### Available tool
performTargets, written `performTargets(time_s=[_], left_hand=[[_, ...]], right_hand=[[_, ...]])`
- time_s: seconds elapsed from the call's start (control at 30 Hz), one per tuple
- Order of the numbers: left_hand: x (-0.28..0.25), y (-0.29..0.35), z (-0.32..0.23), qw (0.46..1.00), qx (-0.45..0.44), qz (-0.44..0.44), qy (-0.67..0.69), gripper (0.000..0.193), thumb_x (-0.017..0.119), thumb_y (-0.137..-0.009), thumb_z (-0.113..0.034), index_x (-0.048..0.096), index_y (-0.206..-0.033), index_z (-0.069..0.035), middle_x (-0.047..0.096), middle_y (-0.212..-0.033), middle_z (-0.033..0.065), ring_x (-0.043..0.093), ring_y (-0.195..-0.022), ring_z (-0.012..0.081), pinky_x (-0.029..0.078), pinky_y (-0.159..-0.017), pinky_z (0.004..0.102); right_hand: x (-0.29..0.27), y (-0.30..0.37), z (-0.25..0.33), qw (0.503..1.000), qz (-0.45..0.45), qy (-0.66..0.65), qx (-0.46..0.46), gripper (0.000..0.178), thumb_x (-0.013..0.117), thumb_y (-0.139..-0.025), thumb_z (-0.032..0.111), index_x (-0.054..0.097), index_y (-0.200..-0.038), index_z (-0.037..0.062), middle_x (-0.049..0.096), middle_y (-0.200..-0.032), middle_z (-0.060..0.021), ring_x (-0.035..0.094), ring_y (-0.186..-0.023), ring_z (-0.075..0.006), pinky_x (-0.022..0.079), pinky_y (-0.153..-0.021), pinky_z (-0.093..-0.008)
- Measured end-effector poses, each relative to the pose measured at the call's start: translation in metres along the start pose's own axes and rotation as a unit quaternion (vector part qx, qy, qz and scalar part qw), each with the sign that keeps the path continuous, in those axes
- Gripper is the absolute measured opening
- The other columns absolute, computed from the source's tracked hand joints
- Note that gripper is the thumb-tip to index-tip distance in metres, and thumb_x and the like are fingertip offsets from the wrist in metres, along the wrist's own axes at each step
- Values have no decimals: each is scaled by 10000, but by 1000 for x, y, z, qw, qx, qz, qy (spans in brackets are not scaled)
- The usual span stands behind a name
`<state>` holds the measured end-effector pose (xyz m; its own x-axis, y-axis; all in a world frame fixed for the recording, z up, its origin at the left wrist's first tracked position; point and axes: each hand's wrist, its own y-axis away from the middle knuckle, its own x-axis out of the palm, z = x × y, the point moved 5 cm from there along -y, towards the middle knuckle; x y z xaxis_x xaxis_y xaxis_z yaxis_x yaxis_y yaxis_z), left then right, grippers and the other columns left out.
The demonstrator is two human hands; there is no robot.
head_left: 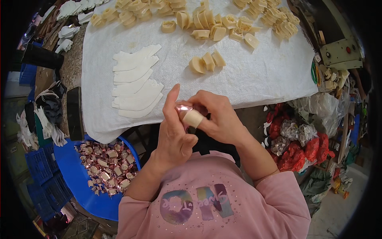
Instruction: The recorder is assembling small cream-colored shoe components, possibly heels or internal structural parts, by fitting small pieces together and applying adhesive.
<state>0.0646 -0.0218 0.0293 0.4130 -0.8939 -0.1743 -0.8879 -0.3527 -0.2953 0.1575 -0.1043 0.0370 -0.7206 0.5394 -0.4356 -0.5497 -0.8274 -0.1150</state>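
Just past the table's near edge, my right hand [221, 117] grips a small beige plastic block, like a shoe heel [193, 118], with a shiny pink metallic covering on part of it. My left hand [174, 129] is against the heel's left side, index finger stretched straight up and thumb bent. The fingers partly hide the heel. Ahead of my hands, a few bare beige heels [207, 62] stand close together on the white cloth [175, 85]. To their left, several curved white pieces [137, 83] lie overlapped in a column.
Many more beige heels [201, 20] are heaped along the far side. At lower left stands a blue tub [75, 191] of pink shiny covered pieces [107, 165]. Red and clear bags [296, 143] lie at the right. Gloves [49, 119] hang at the left.
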Motion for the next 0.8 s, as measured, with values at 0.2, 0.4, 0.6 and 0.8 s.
performTargets(time_s=[0.2,0.4,0.6,0.8], left_hand=[[-3,3,13,993,-105,-30,51,512,652,-839,-180,398,-1241,11,570,-958,150,589,-851,185,475,-710,277],[-11,-3,9,995,-82,15,-63,456,637,-718,113,492,-1140,18,562,-989,79,585,-861,121,490,-723,212],[-7,-12,-7,992,-3,5,-128,452,701,-673,71,531,-1086,6,581,-890,73,562,-677,92,443,-539,222],[-6,-16,-10,983,44,-16,-176,459,790,-604,-42,498,-957,-6,580,-752,68,578,-621,106,467,-549,222]], right_hand=[[-3,2,-7,987,-62,-151,-10,258,508,-910,250,575,-923,1,578,-734,-80,571,-686,-150,456,-641,-277],[0,-14,-41,906,91,-396,121,230,510,-921,243,553,-829,37,526,-716,4,488,-644,-70,417,-582,-226],[-9,-11,-26,987,34,-155,-25,159,582,-823,158,542,-793,7,547,-629,-69,548,-600,-122,440,-542,-274],[-6,-5,-31,956,37,-283,62,157,525,-900,153,592,-868,15,594,-746,-27,562,-698,-104,462,-621,-266]])
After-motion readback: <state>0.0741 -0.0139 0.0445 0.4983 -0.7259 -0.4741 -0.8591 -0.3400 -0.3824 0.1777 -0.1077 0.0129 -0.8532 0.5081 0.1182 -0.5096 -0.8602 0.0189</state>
